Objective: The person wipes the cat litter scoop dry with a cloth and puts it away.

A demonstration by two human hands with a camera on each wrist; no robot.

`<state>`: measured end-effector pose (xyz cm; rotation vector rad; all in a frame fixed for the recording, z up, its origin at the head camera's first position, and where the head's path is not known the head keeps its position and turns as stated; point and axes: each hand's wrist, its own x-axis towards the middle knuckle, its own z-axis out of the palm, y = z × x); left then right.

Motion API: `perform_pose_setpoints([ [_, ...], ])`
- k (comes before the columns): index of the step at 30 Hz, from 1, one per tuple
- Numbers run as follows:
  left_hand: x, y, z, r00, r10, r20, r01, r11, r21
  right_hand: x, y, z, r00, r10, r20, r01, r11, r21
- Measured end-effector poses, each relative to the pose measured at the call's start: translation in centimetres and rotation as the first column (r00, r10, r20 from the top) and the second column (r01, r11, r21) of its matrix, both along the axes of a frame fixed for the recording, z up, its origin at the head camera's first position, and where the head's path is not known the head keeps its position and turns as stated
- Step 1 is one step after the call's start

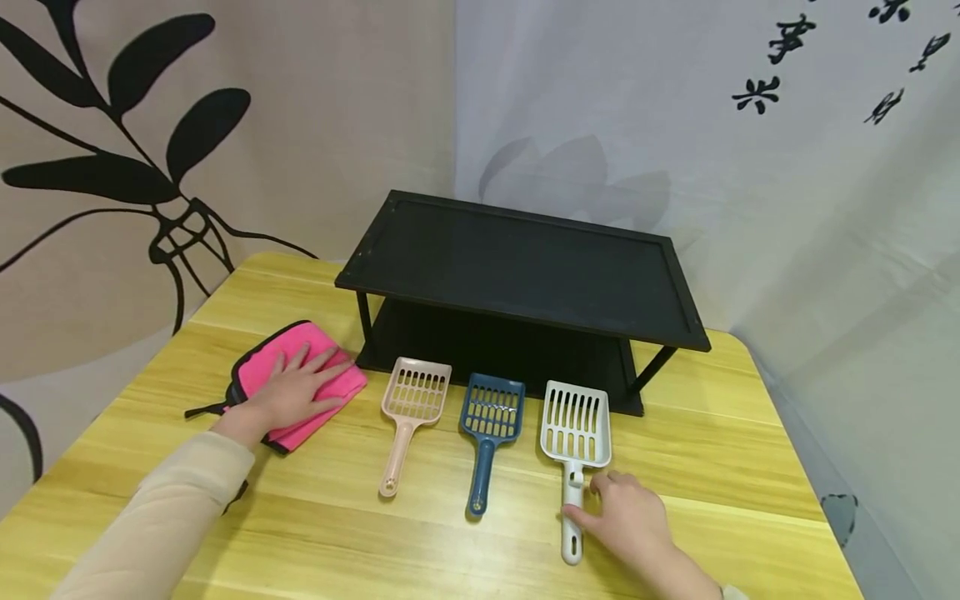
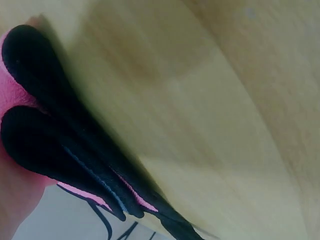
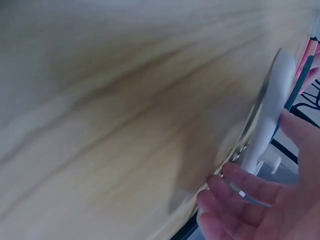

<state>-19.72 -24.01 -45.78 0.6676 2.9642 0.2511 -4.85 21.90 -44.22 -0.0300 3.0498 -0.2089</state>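
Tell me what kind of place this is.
It looks like a staged tabletop set-up, perhaps for filming, though that is a guess: a wood-grain table stands before a printed, cloth-like backdrop, with three slotted scoops lined up in front of a black rack.

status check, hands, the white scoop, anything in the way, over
Left hand spread on pink cloth. Right hand at handle of white scoop, grip unclear. Scoop lies on table, slotted end toward black rack. Nothing seen between right hand and scoop.
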Motion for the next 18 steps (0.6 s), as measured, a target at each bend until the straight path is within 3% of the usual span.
perform_pose_setpoints([
  [5, -0.4, 0.1, -0.3, 1.000, 0.007, -0.010, -0.007, 1.000, 0.009, -0.2, -0.2, 0.2, 0.999, -0.008, 0.043, 0.009, 1.000, -0.026],
  [11, -0.4, 0.6, -0.1, 1.000, 0.027, -0.013, -0.026, 0.998, 0.049, -0.7, 0.6, 1.0, 0.990, -0.027, 0.138, 0.045, 0.991, -0.129],
  [15, -0.4, 0.7, 0.1, 0.999, 0.053, 0.007, -0.053, 0.997, 0.063, -1.2, 1.4, 1.4, 0.976, -0.065, 0.207, 0.109, 0.972, -0.206],
  [18, -0.5, 0.7, 0.2, 0.997, 0.077, 0.025, -0.079, 0.994, 0.078, -1.5, 1.9, 1.4, 0.964, -0.076, 0.255, 0.154, 0.941, -0.301],
])
